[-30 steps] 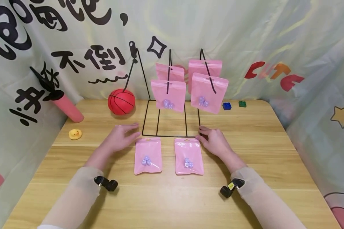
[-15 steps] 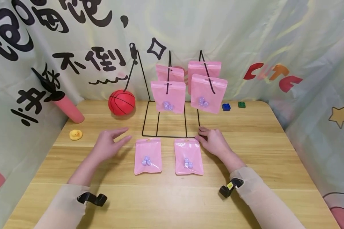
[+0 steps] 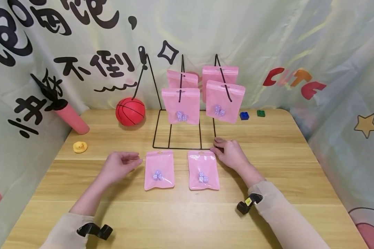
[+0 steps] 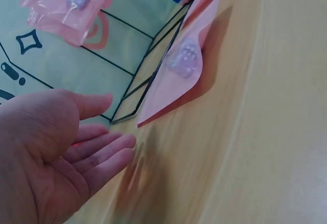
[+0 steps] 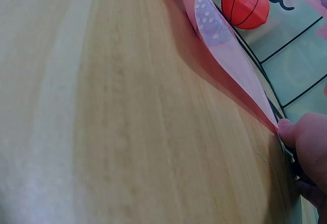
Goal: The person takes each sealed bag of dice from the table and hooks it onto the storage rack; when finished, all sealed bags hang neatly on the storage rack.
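A black wire display rack [image 3: 185, 148] stands on the table, with pink zip bags hung on two of its hooks. The front bags, one on the middle hook [image 3: 181, 103] and one on the right hook [image 3: 225, 102], show lilac dice inside. Two more pink bags lie flat before the rack, a left one [image 3: 159, 166] and a right one [image 3: 203, 166], each with three dice. My right hand [image 3: 232, 155] pinches the rack's front right corner, close to the right bag's top. Beside the left bag, my left hand [image 3: 119, 167] hovers with fingers extended and nothing in it.
A red ball [image 3: 130, 111] sits left of the rack, below its left hook. Farther left are a yellow toy duck [image 3: 80, 147] and a pink vase [image 3: 71, 119]. Blue [image 3: 244, 116] and green [image 3: 260, 113] toy bricks lie at the back right.
My left hand has drawn back from the rack's front left corner, leftward and nearer to me, and is now beside the left flat bag. The right hand stays at its corner.
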`<state>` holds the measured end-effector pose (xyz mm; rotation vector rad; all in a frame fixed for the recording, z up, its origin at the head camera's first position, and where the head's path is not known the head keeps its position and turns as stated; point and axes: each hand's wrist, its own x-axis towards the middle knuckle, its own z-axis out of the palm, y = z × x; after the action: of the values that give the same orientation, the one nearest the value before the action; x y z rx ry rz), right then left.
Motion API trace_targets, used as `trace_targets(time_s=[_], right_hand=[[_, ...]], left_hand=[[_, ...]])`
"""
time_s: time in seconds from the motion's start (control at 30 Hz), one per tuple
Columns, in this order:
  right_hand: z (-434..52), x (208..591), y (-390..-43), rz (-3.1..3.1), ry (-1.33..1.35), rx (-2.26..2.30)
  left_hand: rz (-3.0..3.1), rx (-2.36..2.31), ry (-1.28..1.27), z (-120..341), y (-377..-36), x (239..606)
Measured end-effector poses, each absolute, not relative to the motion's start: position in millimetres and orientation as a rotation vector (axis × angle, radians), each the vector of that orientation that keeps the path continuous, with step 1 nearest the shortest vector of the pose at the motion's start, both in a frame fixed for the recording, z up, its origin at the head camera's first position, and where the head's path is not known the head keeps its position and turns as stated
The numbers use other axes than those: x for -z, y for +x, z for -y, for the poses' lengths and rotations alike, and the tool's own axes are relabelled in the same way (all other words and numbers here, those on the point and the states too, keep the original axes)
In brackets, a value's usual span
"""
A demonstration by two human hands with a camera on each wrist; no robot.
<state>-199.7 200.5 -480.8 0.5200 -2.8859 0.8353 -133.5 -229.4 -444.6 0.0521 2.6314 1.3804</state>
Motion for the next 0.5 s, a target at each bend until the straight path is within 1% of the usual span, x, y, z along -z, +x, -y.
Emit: trace_targets(time_s=[0.3,0.5], right_hand=[[-200.2,480.8,-200.8,2.878,0.514,-0.831],[-202.4,483.2,-199.9,2.886,0.503,-0.839]], left_hand=[[-2.276,-1.544,-0.194,212.5,-130.5,446.4],[-2.186,-1.565,-0.256,203.1,-129.1,445.0]])
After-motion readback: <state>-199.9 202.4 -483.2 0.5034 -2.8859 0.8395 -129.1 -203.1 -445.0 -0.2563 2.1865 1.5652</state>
